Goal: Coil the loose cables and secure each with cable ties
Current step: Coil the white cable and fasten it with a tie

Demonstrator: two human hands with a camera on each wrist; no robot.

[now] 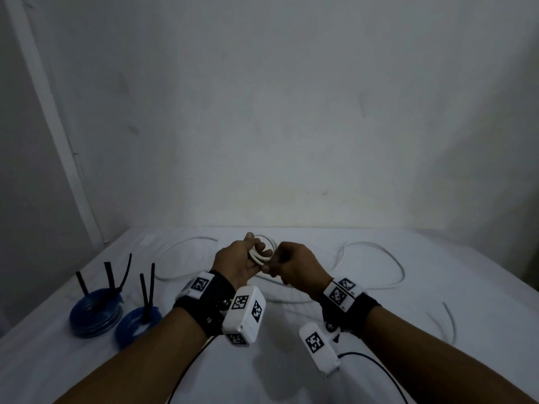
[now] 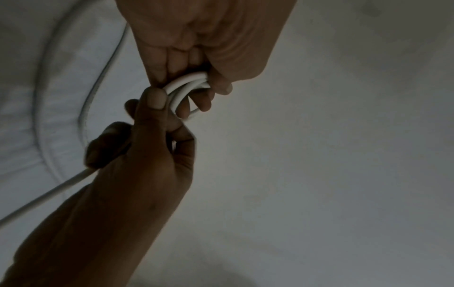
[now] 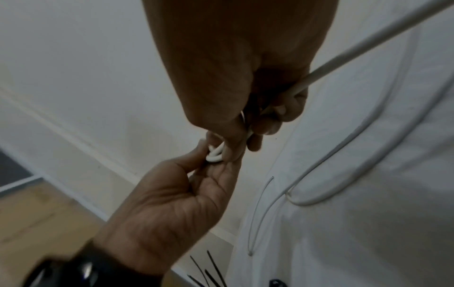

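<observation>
A small coil of white cable (image 1: 258, 256) sits in my left hand (image 1: 248, 256), whose fingers and thumb curl round its loops (image 2: 189, 87). My right hand (image 1: 277, 265) is closed against the coil, its thumb (image 2: 154, 99) pressing the loops while the fingers grip the running length (image 3: 343, 52). The loose white cable (image 1: 388, 258) trails from my hands in wide curves across the white table (image 1: 291, 374). In the right wrist view my left hand (image 3: 211, 165) pinches the coil (image 3: 215, 155) right under my right hand (image 3: 258, 126).
Two blue cable coils (image 1: 96, 316) (image 1: 137, 323) lie at the left, each bound with black cable ties (image 1: 147, 290) that stick upward. A thin white strand (image 1: 450, 322) lies at the right. The wall (image 1: 291, 112) stands close behind the table.
</observation>
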